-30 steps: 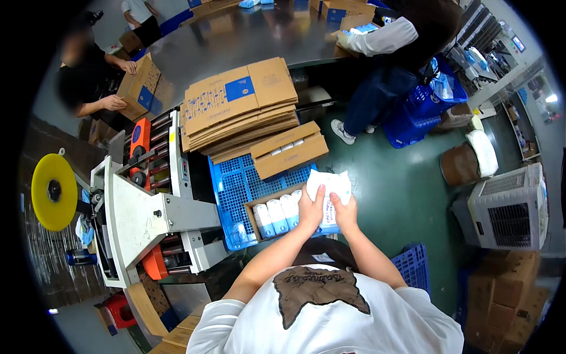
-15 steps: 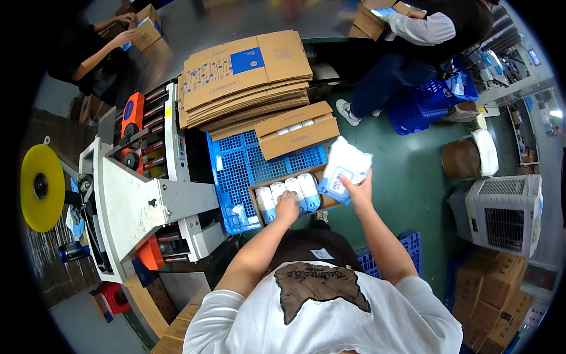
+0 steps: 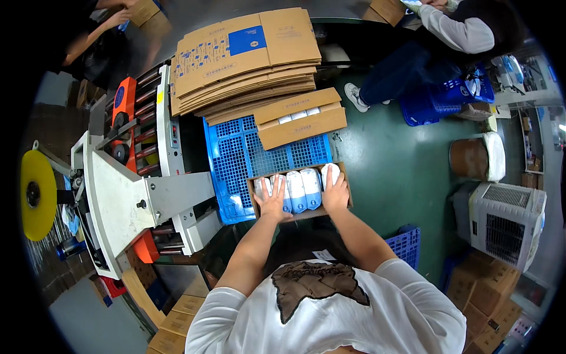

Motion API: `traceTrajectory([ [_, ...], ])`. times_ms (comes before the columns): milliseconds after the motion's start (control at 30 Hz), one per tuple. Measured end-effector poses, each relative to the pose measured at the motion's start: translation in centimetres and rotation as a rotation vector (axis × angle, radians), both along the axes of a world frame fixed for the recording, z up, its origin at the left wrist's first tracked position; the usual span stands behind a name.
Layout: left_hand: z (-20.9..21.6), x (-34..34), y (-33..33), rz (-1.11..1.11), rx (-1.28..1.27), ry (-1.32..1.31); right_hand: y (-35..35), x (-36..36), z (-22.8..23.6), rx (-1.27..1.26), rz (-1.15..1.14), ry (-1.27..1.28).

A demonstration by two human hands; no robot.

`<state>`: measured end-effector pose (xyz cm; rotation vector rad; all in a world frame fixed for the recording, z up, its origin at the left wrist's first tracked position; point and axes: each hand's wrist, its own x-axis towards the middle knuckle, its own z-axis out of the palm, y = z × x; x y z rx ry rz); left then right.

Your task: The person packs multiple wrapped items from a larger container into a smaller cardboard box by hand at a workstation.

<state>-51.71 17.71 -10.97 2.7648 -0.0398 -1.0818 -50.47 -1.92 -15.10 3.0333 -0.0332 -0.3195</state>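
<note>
An open cardboard box (image 3: pixel 310 214) lies in front of me, holding a row of soft white-and-blue packs of wipes (image 3: pixel 296 192). My left hand (image 3: pixel 272 203) rests on the packs at the box's left end, its fingers spread. At the right end, my right hand (image 3: pixel 335 194) has its fingers around the last pack of wipes (image 3: pixel 331 173), which sits inside the box. Part of that pack is hidden under the hand.
Beyond the box is a blue plastic crate (image 3: pixel 229 159) bearing a second carton (image 3: pixel 303 131) with packs inside. Flattened cartons (image 3: pixel 236 59) are stacked behind. A roller machine (image 3: pixel 127 194) stands left, an air cooler (image 3: pixel 501 224) right. Two co-workers handle boxes farther off.
My right hand has brought its pack down and left into the right end of the box. My left hand has shifted slightly left and spread its fingers over the packs.
</note>
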Motion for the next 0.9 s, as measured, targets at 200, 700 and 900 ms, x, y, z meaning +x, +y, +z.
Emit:
traceTrajectory([
  [200, -1.4, -1.1, 0.3, 0.033, -0.039, -0.032, -0.7, -2.1, 0.9, 0.186, 0.119, 0.508],
  [700, -4.3, -6.2, 0.6, 0.439, -0.257, -0.314, 3.2, 4.6, -6.0, 0.273, -0.249, 0.442],
  [900, -4.7, -6.4, 1.4, 0.443, -0.352, -0.322, -0.9, 5.3, -10.2, 0.468, 0.21, 0.474],
])
